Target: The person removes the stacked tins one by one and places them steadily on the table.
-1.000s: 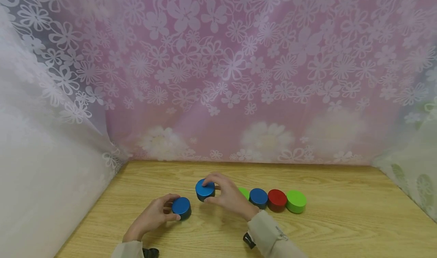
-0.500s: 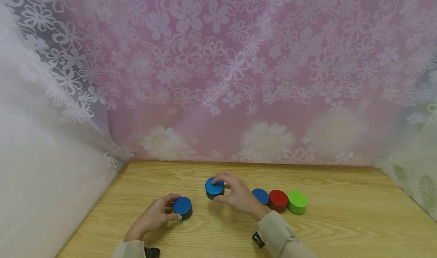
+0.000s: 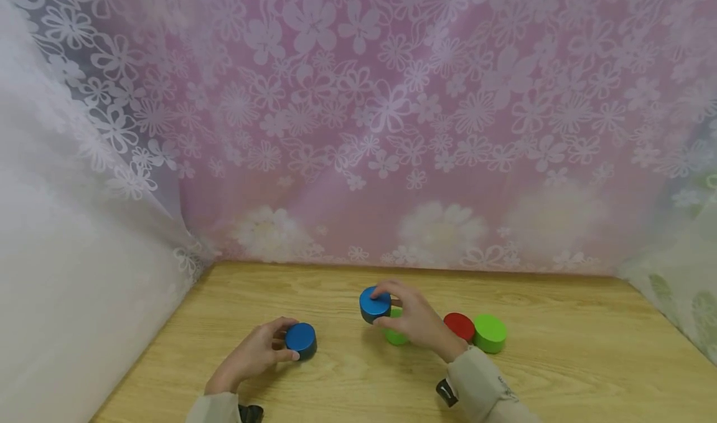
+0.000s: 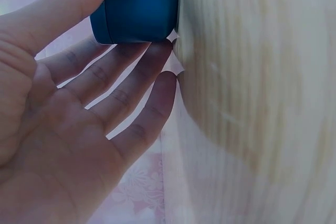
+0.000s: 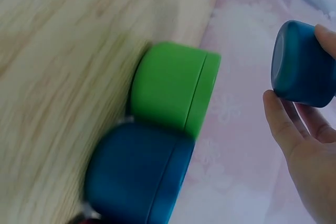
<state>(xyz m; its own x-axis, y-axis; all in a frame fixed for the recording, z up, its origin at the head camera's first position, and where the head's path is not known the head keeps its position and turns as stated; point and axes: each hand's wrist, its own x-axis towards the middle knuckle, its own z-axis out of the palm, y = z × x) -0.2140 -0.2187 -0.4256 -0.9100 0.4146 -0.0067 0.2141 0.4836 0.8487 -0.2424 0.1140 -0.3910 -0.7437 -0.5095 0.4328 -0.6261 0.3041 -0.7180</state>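
At the left of the head view, my left hand (image 3: 252, 356) holds a round blue tin (image 3: 301, 340) that stands on the table. In the left wrist view my thumb is on one side of that tin and my fingers on the other. My right hand (image 3: 419, 318) grips a second blue tin (image 3: 374, 306) by its sides, lifted off the table. Below and behind that hand stands a green tin (image 3: 397, 334), partly covered. The right wrist view shows this green tin (image 5: 170, 87) beside a third blue tin (image 5: 137, 174), which my right hand hides in the head view.
A red tin (image 3: 459, 328) and another green tin (image 3: 490, 333) stand side by side at the right end of the row. The wooden table (image 3: 571, 361) ends at a pink flowered curtain (image 3: 358, 130) at the back, with pale curtains at both sides.
My right hand has moved to the right with the lifted blue tin, coming over the row and covering different tins. My left hand has stayed on its blue tin.
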